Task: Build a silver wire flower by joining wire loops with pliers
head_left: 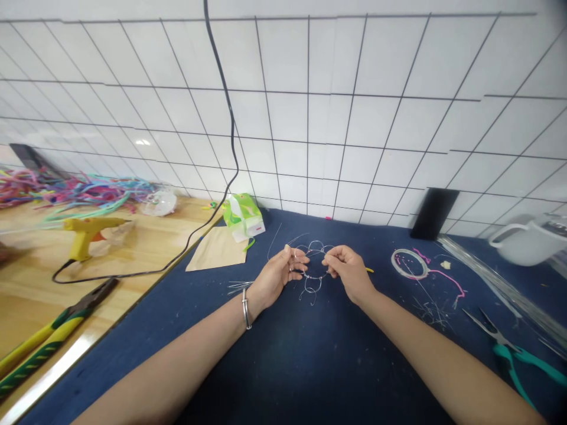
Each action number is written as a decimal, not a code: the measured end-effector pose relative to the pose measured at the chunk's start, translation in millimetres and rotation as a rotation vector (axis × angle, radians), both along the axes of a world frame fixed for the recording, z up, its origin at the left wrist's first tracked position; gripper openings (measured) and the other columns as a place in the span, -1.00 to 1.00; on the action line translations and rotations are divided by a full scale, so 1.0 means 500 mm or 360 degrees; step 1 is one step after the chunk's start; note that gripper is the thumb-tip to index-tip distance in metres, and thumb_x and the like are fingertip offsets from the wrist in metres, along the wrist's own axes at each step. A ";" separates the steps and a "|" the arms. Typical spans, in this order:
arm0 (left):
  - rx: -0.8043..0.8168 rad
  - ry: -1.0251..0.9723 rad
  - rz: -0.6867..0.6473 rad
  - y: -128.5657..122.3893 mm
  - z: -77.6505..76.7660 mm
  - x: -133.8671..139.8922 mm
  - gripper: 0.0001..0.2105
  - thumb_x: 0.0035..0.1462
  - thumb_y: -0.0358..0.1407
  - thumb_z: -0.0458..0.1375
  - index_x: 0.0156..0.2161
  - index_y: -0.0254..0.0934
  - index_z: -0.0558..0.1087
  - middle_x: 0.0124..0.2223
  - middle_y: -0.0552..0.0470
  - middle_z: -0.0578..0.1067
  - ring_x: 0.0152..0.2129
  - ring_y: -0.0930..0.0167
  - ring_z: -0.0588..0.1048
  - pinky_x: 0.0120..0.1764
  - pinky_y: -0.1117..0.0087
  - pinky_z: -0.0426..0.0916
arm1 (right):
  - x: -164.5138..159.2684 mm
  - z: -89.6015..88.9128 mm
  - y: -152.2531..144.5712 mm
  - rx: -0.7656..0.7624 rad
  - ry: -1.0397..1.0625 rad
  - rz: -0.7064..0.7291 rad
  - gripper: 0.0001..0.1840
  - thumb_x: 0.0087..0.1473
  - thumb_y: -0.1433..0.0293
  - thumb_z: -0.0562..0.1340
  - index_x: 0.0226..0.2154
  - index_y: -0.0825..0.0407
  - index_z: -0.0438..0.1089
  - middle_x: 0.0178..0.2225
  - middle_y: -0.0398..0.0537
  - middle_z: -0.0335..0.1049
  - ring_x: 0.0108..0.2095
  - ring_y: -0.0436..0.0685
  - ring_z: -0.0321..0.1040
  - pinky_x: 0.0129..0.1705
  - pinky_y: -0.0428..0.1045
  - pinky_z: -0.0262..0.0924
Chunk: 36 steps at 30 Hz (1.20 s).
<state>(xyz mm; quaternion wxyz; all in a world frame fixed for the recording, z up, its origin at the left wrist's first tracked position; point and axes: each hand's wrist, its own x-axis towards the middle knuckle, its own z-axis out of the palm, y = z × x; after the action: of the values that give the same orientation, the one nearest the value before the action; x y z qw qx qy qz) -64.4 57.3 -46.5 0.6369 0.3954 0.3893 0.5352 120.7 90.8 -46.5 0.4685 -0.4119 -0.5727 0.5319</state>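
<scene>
A thin silver wire frame (315, 277), a ring with small looped petals round it, is held between both hands above the dark blue mat. My left hand (281, 270), with a silver bangle at its wrist, closes on the ring's left side; its thumb points up and its fingers curl. My right hand (348, 268) pinches the frame's right side between thumb and forefinger. One wire loop (311, 289) hangs toward me below the ring. Loose straight wires (239, 287) lie on the mat left of my left wrist.
Right: a wire coil (410, 264) with pink strands, teal-handled pliers (505, 342), a bundle of straight wires (500, 283) and a white mug (531, 239). Left: a yellow glue gun (88, 233) with a black cord, large pliers (57, 330), a green tissue pack (243, 215) and colourful pipe cleaners (97, 192).
</scene>
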 end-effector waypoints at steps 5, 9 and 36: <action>0.0082 0.0150 0.0002 -0.005 -0.011 0.005 -0.68 0.09 -0.09 0.08 -0.19 -0.32 0.38 -0.24 -0.08 0.47 -0.42 0.46 0.43 -0.40 0.47 0.30 | -0.001 -0.012 0.001 -0.0080 0.0158 -0.0009 -0.75 -0.09 0.24 0.24 -0.39 0.06 0.27 -0.46 -0.11 0.39 -0.55 -0.06 0.24 -0.55 -0.13 0.12; 0.0152 0.0337 0.0145 -0.007 -0.015 0.005 -0.69 0.07 -0.08 0.09 -0.29 -0.33 0.41 -0.44 0.03 0.45 -0.59 0.54 0.37 -0.53 0.52 0.21 | -0.004 -0.013 -0.010 -0.0110 0.0095 0.0059 -0.67 -0.08 0.21 0.24 -0.27 0.04 0.27 -0.46 -0.11 0.40 -0.54 -0.03 0.27 -0.56 -0.13 0.13; 0.0170 -0.0077 0.0070 0.017 0.020 0.052 -0.55 0.09 0.04 -0.02 -0.14 -0.32 0.37 -0.15 -0.16 0.44 -0.37 0.42 0.46 -0.45 0.49 0.31 | 0.022 -0.004 0.011 -0.0078 0.0328 -0.0165 -0.66 -0.08 0.10 0.22 -0.42 0.06 0.32 -0.49 -0.12 0.38 -0.59 -0.07 0.27 -0.60 -0.15 0.21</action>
<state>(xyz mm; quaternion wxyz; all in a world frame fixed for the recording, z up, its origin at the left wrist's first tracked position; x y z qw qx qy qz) -38.5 65.7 -36.7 0.6121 0.4072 0.3533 0.5785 131.5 96.3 -48.6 0.5416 -0.3955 -0.4861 0.5603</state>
